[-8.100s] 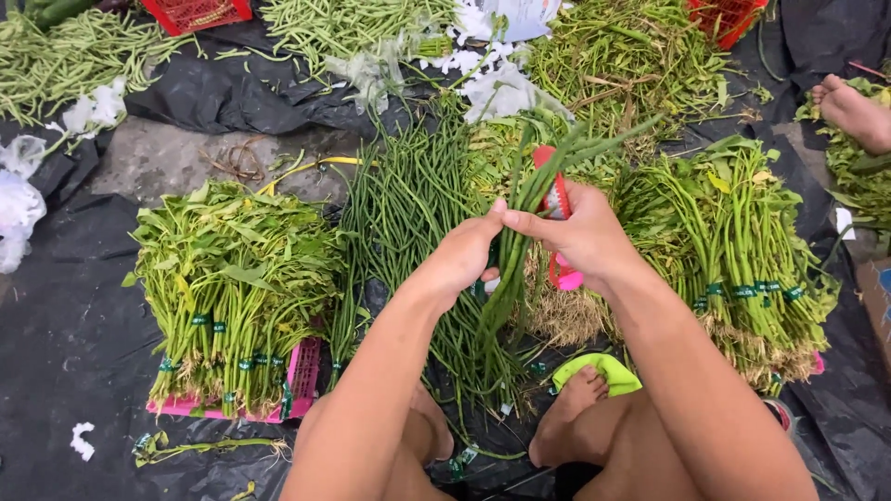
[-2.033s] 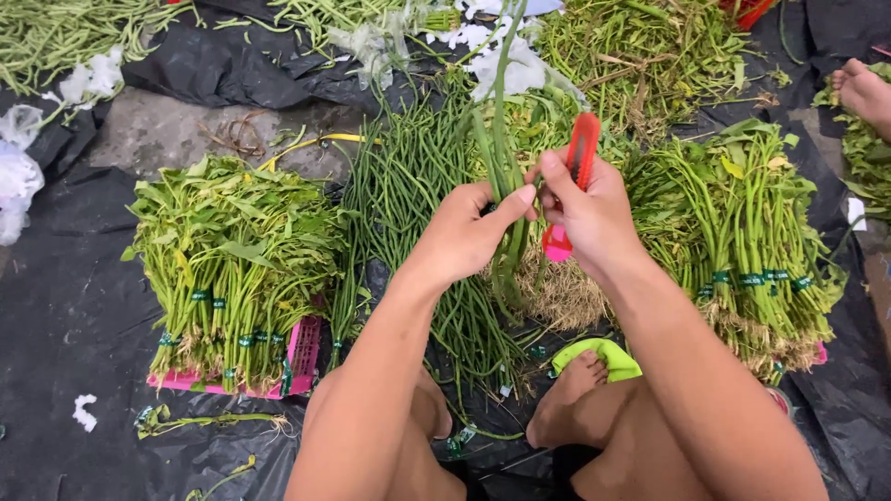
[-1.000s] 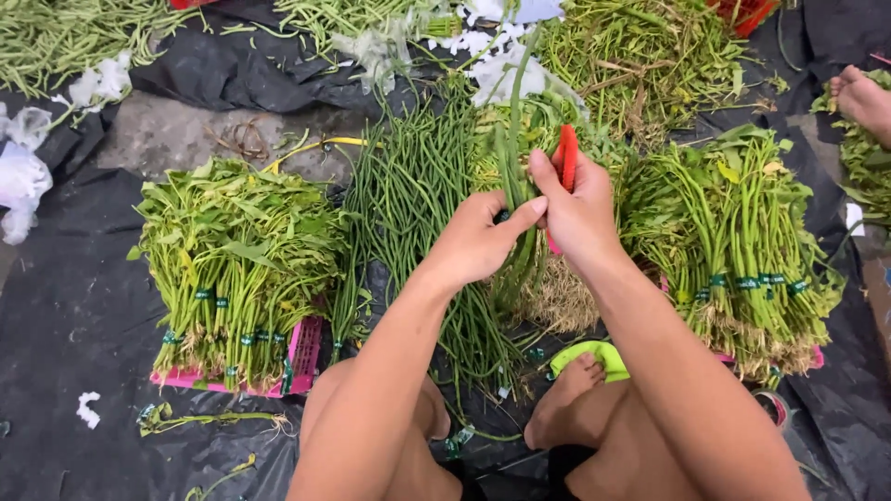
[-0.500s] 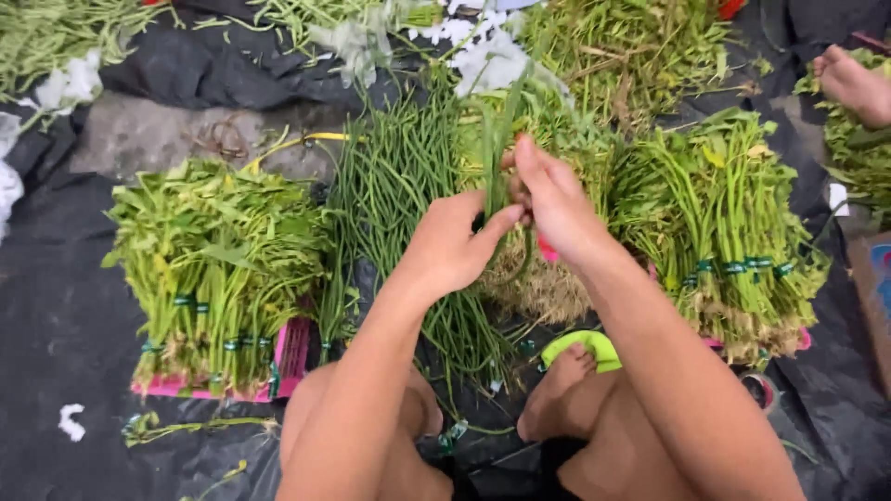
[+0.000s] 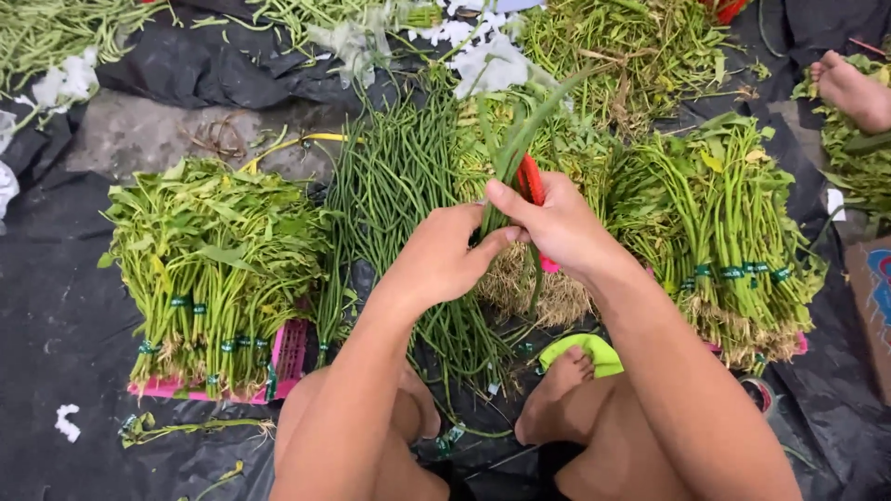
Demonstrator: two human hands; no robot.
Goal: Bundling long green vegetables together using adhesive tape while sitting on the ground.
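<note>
- Right hand (image 5: pixel 557 223) closed around a red-handled tool (image 5: pixel 531 181) and pinching a slim bunch of green stalks (image 5: pixel 515 153) at its lower part, thumb pressed across.
- Left hand (image 5: pixel 445 255) closed just beside it, fingertips gripping the same stalks from the left, the two hands touching.
- Stalks rose up and away from both hands, tilted to the right, roots hanging below the grip.
- Directly beneath the hands: one heap of long beans (image 5: pixel 399 186) and a rooty clump, leaving no bare ground there.
- Left of the left hand: one banded stack of leafy greens (image 5: pixel 213 269) on a pink tray (image 5: pixel 288 357); black sheet (image 5: pixel 56 315) open beyond its left edge.
- Right of the right hand: one banded stack of stemmed greens (image 5: pixel 733 223); narrow strip of sheet past it.
- Below: two bare feet, one on a lime-green sandal (image 5: pixel 580 348).
- Far upper right: another person's foot (image 5: pixel 849 88).
</note>
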